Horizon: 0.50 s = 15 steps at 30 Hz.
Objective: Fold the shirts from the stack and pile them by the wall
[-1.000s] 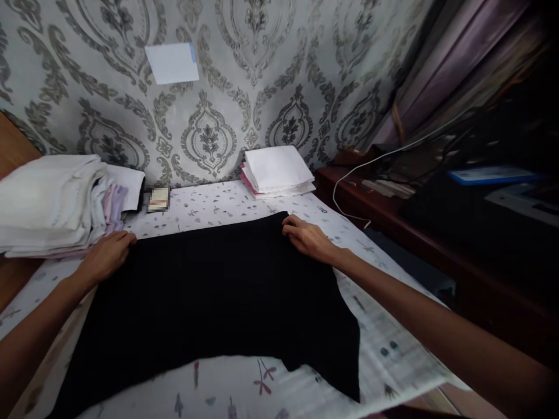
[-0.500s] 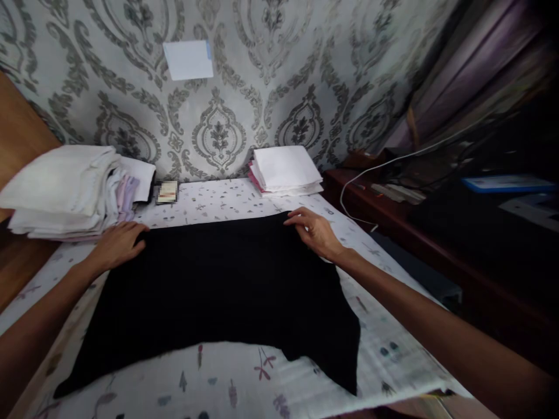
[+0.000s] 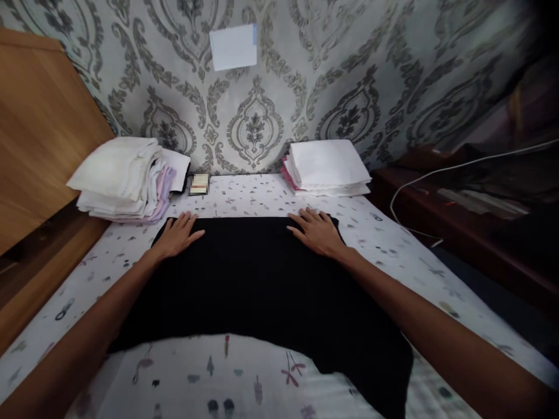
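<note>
A black cloth [image 3: 253,279] lies spread on a white patterned sheet [image 3: 244,378], its far edge nearly straight and its near edge curved. On its far left corner rests my left hand [image 3: 177,235], palm down with the fingers apart. My right hand [image 3: 317,233] lies flat near the far right corner, fingers spread. Neither hand grips the fabric. Both forearms reach across the cloth's sides and hide parts of them.
A stack of folded white and lilac cloths [image 3: 122,180] sits at the back left beside a wooden cabinet [image 3: 43,128]. Folded white cloths [image 3: 327,166] lie at the back right. A small box [image 3: 200,184] stands near the wall. A white cable [image 3: 458,163] crosses the dark red furniture.
Both hands have flattened onto the cloth with fingers spread; the right was pinching its corner area before. The cloth's far edge is straighter. The view has shifted left.
</note>
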Tool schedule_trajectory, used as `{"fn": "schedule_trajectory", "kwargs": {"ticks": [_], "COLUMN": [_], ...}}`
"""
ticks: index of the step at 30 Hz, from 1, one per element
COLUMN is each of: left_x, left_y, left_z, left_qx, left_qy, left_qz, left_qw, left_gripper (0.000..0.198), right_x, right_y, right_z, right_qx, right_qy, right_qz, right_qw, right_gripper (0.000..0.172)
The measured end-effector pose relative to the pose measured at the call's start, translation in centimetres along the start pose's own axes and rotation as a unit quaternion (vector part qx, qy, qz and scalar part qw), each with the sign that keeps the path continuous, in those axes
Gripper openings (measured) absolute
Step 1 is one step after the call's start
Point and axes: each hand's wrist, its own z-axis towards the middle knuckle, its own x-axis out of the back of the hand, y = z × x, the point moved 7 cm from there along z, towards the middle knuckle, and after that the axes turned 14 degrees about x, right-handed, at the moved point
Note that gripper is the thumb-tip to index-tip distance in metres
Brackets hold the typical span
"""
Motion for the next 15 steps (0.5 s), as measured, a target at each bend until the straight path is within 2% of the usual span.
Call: {"fn": "schedule_trajectory", "kwargs": {"ticks": [4,7,10,13,15], "left_x": [0.5,1.4,2.4,2.8,2.8], "left_y": [0.1,-0.9,-1.8,-2.7,-3.6], "left_z": [-0.4,-1.9,-5.6,-10.9,-14.5], "left_qx": [0.005,0.012,-0.045,-0.115,-0.123], "left_qy": [0.014,0.043,0.048,-0.007,-0.040], "left_qz": [-0.002,-0.020,-0.055,-0.095,-0.116], "left_qw": [1.000,0.999,0.996,0.989,0.985], "left_gripper": [0.074,0.072,0.074,0.069,0.063], "right_x": [1.0,2.5,4.7,7.0,8.3], "right_y": [-0.2,-0.6,-1.7,-3.0,-3.9], "right_z": [0.1,-1.8,-6.9,-14.2,-19.0], "right_qx": [-0.001,0.013,0.050,0.063,0.055], "right_qy": [0.018,0.054,0.103,0.113,0.101], "right_qz": [0.037,0.099,0.154,0.187,0.195], "right_qw": [0.999,0.994,0.982,0.974,0.974], "right_gripper": [0.058,0.056,0.050,0.040,0.035]}}
